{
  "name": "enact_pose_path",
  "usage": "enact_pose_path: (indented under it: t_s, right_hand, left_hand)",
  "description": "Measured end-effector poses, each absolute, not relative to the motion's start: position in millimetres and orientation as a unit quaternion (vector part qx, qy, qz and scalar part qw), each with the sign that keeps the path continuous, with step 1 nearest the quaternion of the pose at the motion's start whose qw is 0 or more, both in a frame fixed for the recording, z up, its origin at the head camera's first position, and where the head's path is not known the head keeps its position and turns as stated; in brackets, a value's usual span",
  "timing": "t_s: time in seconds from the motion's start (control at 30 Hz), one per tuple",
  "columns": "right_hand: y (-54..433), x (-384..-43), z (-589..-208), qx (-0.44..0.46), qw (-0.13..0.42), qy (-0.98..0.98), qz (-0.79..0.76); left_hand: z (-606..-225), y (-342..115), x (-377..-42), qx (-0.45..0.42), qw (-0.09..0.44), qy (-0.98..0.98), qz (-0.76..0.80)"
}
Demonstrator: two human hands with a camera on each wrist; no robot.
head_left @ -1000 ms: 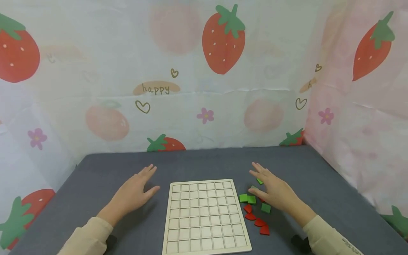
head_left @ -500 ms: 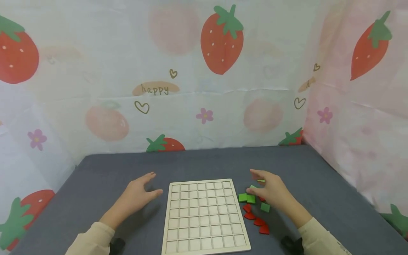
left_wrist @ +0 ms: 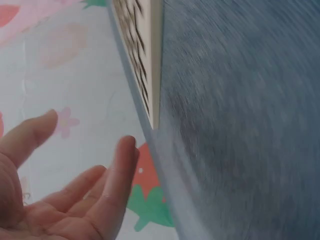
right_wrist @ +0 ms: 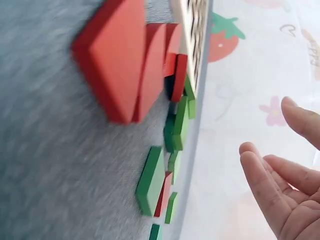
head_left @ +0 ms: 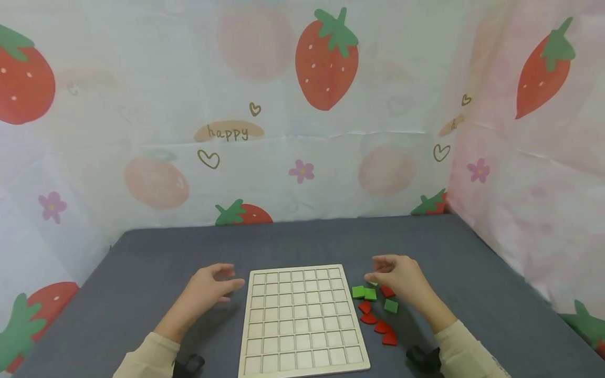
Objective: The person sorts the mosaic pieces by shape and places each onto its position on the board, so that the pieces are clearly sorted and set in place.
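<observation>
A pale wooden board [head_left: 302, 320] divided into small square cells lies on the dark grey tabletop. Left of its far corner hovers my left hand [head_left: 205, 291], fingers loosely bent and holding nothing; the left wrist view shows thumb and fingers apart. My right hand [head_left: 406, 278] is over the pieces right of the board. Thumb and fingers stand apart in the right wrist view, with nothing between them. Below it are a green square tile [head_left: 390, 306] and a red piece [head_left: 387, 290]. Other green tiles [head_left: 358, 292] and rounded red pieces [head_left: 382, 326] lie along the board's right edge.
A cloth printed with strawberries [head_left: 327, 63] hangs behind the table [head_left: 160, 252] and at both sides. Dark wrist cameras [head_left: 423, 359] sit below the cuffs. In the right wrist view, a red piece [right_wrist: 120, 60] looms close, with several green tiles [right_wrist: 151, 182] beyond.
Both hands have sunk lower and their fingers have bent from a spread pose. The left hand has also shifted slightly right, towards the board. The pieces appear unmoved.
</observation>
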State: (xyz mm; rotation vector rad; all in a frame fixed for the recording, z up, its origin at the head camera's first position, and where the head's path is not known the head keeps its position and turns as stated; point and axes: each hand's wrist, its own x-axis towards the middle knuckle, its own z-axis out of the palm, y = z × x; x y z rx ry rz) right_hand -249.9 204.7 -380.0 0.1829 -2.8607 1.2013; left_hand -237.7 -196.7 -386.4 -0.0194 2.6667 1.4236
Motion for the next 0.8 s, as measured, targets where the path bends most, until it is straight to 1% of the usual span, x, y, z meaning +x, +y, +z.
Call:
enact_pose_path:
  t_s: [0.2,0.37,0.63,0.8]
  right_hand:
    - [201,-254,-379,0.031,-0.010,-0.919,0.393]
    - [197,-257,-379,0.010,-0.033,-0.915,0.402]
    - [193,-266,-383,-0.013,-0.102,-0.884,0.457]
    - [195,-266,-388,-0.018,-0.113,-0.885,0.451]
  left_hand:
    - [-396,-193,-239,-0.029,0.080,0.847,0.525]
    - [-404,-191,-238,-0.033,0.083,0.832,0.548]
    - [-406,-191,-237,-0.040,0.077,0.812,0.577]
    - [-408,-191,-238,-0.040,0.110,0.815,0.567]
